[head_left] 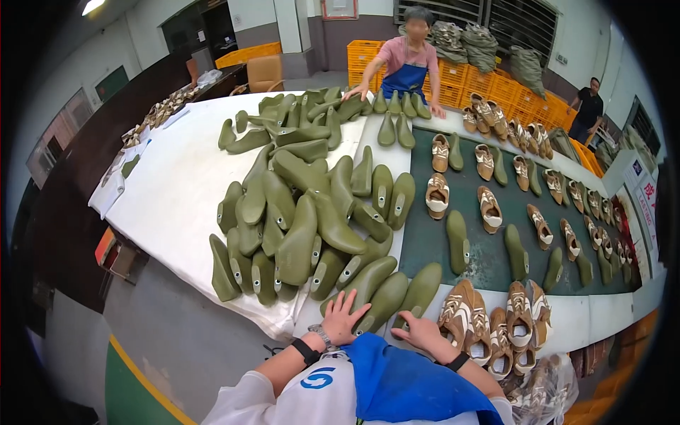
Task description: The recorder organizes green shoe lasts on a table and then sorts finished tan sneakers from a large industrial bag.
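Left grip [340, 324]: fingers spread, touching the heel ends of olive-green shoe lasts [383, 303] at the bench's near edge. Right grip [423, 334]: at the heel of the rightmost near last [423, 285]; cannot tell if closed on it. Heaped lasts [294, 237] beyond, on the white-covered bench [170, 198]. Brown-and-white sneakers [464, 315] just right. Co-worker [407, 57] at far side, arms apart, hands on bench.
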Tool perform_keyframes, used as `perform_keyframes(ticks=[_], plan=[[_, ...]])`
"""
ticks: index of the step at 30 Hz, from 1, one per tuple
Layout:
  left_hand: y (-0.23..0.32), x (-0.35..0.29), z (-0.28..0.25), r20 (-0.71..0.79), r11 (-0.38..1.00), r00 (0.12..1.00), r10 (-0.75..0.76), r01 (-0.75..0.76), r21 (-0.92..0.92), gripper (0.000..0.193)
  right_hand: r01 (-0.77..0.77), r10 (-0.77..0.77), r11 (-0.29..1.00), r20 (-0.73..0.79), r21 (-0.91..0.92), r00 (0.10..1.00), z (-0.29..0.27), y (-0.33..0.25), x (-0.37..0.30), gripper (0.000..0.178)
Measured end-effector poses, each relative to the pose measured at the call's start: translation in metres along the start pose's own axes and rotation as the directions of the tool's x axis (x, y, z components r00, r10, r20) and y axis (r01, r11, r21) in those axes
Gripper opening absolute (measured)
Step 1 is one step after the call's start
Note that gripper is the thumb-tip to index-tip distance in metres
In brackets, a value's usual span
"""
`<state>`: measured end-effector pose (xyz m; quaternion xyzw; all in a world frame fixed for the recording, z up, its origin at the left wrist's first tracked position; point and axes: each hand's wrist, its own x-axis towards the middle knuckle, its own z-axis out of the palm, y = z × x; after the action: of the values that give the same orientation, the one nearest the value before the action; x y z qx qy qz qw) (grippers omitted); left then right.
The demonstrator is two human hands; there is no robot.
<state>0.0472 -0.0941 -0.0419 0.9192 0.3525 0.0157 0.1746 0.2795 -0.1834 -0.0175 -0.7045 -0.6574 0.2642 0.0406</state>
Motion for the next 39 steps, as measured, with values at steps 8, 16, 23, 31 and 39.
perform_keyframes(ticks=[8,16,23,31,39], plan=[[-0.010,-0.001,0.011,-0.061,0.999,0.998,-0.036,0.035,-0.016,0.079,-0.006,0.005,1.000,0.058,0.019,0.998,-0.002,0.010,-0.003,0.031],[-0.015,0.009,0.004,0.060,0.999,0.997,0.038,-0.038,-0.001,0.077,-0.013,0.016,1.000,-0.106,0.027,0.994,0.017,0.030,-0.020,0.031],[-0.025,0.017,-0.005,0.221,0.992,0.969,0.111,-0.122,0.038,0.070,0.014,-0.008,0.998,-0.098,0.061,0.995,0.019,0.034,-0.024,0.034],[-0.040,0.018,0.012,0.257,0.996,0.964,0.067,-0.078,0.034,0.069,0.011,-0.001,0.995,-0.104,0.099,0.995,0.015,0.028,-0.026,0.033],[-0.036,0.007,0.016,0.134,0.995,0.988,0.077,-0.084,0.049,0.067,-0.018,0.021,0.994,-0.034,0.106,0.999,0.012,0.023,-0.022,0.032]])
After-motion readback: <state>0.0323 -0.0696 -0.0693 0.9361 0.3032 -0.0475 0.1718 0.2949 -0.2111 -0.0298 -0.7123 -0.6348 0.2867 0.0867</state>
